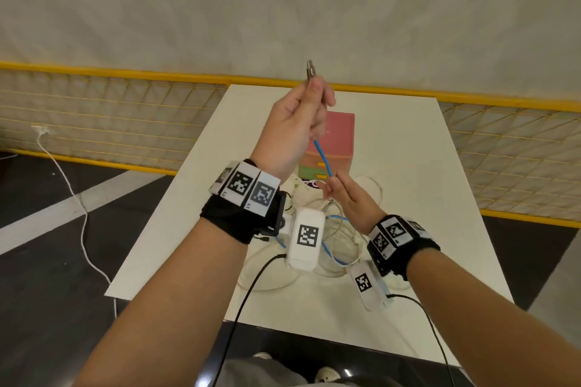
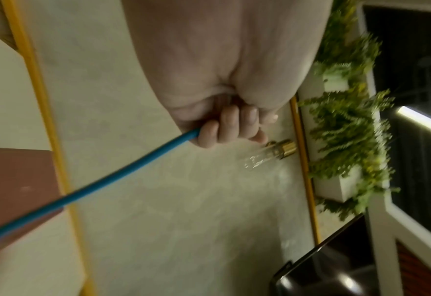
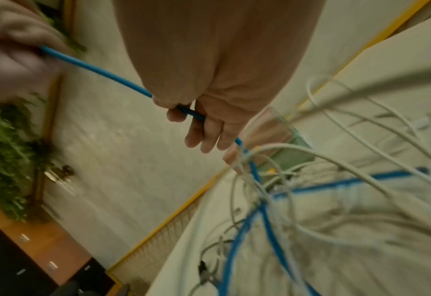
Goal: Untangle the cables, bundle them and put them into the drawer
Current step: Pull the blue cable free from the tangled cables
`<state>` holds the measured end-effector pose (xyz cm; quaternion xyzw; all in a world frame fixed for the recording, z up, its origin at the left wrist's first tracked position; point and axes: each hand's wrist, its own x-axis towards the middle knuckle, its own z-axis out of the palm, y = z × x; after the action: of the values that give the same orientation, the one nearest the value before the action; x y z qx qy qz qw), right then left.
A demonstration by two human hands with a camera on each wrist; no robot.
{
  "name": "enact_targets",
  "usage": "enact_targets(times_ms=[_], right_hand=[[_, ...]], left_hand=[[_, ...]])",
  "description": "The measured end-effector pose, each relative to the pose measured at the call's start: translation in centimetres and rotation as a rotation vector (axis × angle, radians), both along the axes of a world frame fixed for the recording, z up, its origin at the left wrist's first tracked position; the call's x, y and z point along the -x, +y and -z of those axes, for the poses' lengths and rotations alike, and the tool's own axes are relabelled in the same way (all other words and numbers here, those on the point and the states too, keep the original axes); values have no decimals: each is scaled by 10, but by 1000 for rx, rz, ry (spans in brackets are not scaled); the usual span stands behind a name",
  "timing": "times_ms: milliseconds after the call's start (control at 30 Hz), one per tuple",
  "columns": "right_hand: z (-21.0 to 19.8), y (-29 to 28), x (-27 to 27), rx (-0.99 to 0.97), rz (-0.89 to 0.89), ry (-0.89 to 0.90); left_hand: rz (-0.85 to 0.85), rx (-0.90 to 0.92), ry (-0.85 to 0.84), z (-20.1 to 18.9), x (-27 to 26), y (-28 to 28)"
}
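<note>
Soft, even indoor light falls on the white table (image 1: 393,135); beyond it, lines bow toward the edges. Both wrist views are motion-blurred, especially the plants (image 2: 346,130).

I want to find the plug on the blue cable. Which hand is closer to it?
Left. The left hand grips the blue cable right under its plug; the right hand pinches it lower down.

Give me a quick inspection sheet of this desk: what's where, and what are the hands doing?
Surface: white table, cables piled on its near half.
Job's things: blue cable stretched between both hands; small drawer unit behind, drawers look shut.
Clutter: tangle of white cables with blue loops through it.
Hands: left hand raised, grips the blue cable near its plug; right hand lower, pinches it.
Cables: black leads run from the wrist cameras.
Surroundings: yellow mesh fence; green plants.
</note>
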<state>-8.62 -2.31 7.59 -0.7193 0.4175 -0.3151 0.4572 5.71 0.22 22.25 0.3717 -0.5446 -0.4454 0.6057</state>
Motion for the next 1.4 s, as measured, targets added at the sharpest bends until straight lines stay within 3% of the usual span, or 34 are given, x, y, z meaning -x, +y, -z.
enact_targets(times_ms=[133, 200, 300, 367, 467, 567, 667, 800, 900, 967, 1033, 1100, 1167, 1233, 1400], right_hand=[[8, -8, 3, -4, 25, 69], [-9, -13, 2, 53, 23, 82], [-39, -19, -3, 117, -1, 22], [-55, -23, -4, 136, -10, -5], [-62, -29, -2, 146, -50, -15], [-55, -28, 1, 117, -97, -45], [-44, -22, -3, 96, -87, -92], [-21, -22, -2, 56, -67, -9], [-24, -21, -1, 50, -62, 46], [-31, -23, -1, 26, -63, 60], [-37, -25, -2, -5, -71, 62], [-44, -25, -4, 10, -98, 69], [-54, -21, -8, 63, -132, 59], [-61, -17, -8, 100, -143, 69], [-49, -15, -2, 88, -133, 16]], left_hand=[[76, 29, 92, -23, -14, 4], [29, 2, -51, -21, -15, 9], [-74, -97, -468, 11, -13, 2], [-49, -229, -698, 38, -13, -6], [12, -309, -757, 53, -10, -7], [-54, -220, -803, 43, -9, -8], [-151, -150, -660, 29, -10, -15], [-230, -134, -131, 1, -15, -20], [-355, -126, -18, -5, -28, -25], [-499, -110, -192, 4, -38, -30], [-544, -36, -525, 16, -43, -29], [-331, -36, -860, 28, -34, -22], [-63, -119, -1061, 42, -20, -15], [18, -191, -1062, 54, -16, -12], [-115, -88, -907, 51, -19, -14]])
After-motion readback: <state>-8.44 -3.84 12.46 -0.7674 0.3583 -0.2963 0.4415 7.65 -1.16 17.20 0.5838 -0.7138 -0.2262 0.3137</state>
